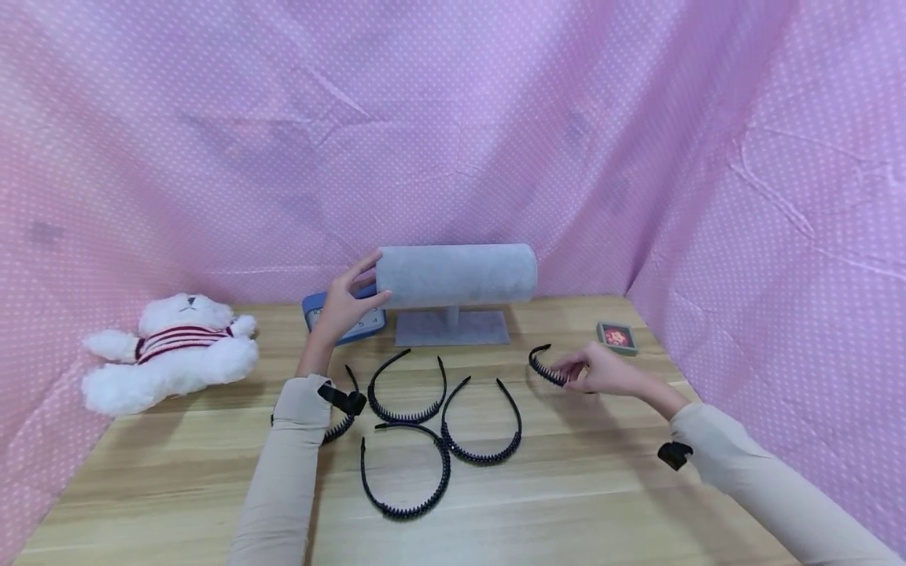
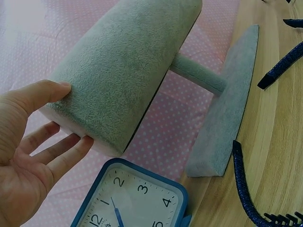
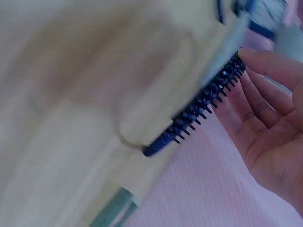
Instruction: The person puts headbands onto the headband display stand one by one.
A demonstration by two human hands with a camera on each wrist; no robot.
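Observation:
At its left end, a grey plush headband stand [image 1: 456, 275] is held by my left hand [image 1: 347, 303]. In the left wrist view the thumb [image 2: 57, 90] presses its curved side while the fingers [image 2: 71, 158] touch around the end. To the right, above the table, my right hand [image 1: 598, 369] pinches a dark toothed headband [image 1: 545, 367]. The right wrist view shows the beaded, toothed band [image 3: 203, 104] in the grip of thumb and fingers. Several similar headbands lie before the stand, among them a middle one [image 1: 484, 458], a front one [image 1: 403, 512] and one [image 1: 406, 417] behind.
Another headband [image 1: 340, 431] is partly hidden by the left forearm. Behind the left hand stands a blue-framed clock [image 1: 368, 324]. A white plush bear [image 1: 177, 354] lies at the left, and a small green-framed box [image 1: 617, 338] at the right. Pink dotted cloth [image 1: 453, 118] encloses the wooden table [image 1: 566, 503].

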